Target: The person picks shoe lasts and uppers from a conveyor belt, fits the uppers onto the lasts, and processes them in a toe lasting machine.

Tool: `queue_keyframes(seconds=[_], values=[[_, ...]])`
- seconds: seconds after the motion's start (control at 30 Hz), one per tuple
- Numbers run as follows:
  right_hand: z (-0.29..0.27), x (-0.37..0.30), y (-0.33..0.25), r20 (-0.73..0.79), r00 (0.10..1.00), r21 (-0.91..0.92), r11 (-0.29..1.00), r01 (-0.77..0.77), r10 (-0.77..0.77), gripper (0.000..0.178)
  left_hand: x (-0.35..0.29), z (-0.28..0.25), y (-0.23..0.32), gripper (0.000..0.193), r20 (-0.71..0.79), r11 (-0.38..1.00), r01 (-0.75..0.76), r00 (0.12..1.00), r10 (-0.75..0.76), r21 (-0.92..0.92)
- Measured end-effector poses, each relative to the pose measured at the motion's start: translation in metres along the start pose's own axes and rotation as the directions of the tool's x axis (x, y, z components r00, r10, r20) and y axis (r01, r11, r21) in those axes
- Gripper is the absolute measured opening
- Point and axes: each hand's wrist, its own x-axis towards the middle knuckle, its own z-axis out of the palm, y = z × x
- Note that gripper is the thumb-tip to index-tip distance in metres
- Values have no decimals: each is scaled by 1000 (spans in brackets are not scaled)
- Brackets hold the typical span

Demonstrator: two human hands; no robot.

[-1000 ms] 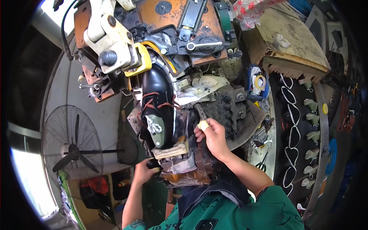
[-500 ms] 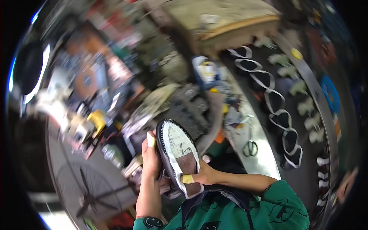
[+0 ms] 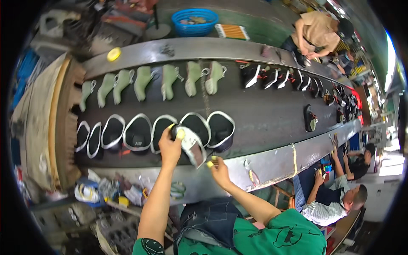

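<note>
My left hand (image 3: pixel 170 146) grips one end of a shoe upper (image 3: pixel 192 145), with yellow tape on its fingertips. The upper's underside shows a pale insole with a brown part, and it is tilted over the near side of a dark conveyor belt (image 3: pixel 259 123). My right hand (image 3: pixel 221 172) is beside the upper's lower end, apart from it, fingers loosely bent and holding nothing. Beneath and around the held upper lies a row of black uppers with white rims (image 3: pixel 137 132). Farther across the belt stand several pale green shoe lasts (image 3: pixel 143 83).
Black shoes (image 3: pixel 311 118) line the belt's right part. Pliers (image 3: pixel 251 173) and green-handled scissors (image 3: pixel 177 190) lie on the near metal ledge (image 3: pixel 272 165). A wooden-edged board (image 3: pixel 57 114) borders the left. A blue basket (image 3: pixel 194 29) sits beyond; other people (image 3: pixel 321 34) work at right.
My view has swung round to face the belt. The upper has moved from in front of my body to over the belt, and my right hand has let go of it.
</note>
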Motion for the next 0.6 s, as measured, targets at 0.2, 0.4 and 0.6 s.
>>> queue_keyframes(seconds=[0.2, 0.4, 0.6], values=[[-63, 100, 29, -154, 977, -264, 959, 106, -151, 26, 133, 185, -30, 44, 176, 932, 81, 984, -18, -354], [-86, 143, 31, 111, 985, -399, 902, 166, -133, 42, 226, 277, -91, 27, 168, 1000, 11, 986, -15, 22], [-93, 130, 75, 361, 909, -868, 432, 245, 210, 38, 245, 299, -173, 71, 14, 705, -247, 948, 318, 665]])
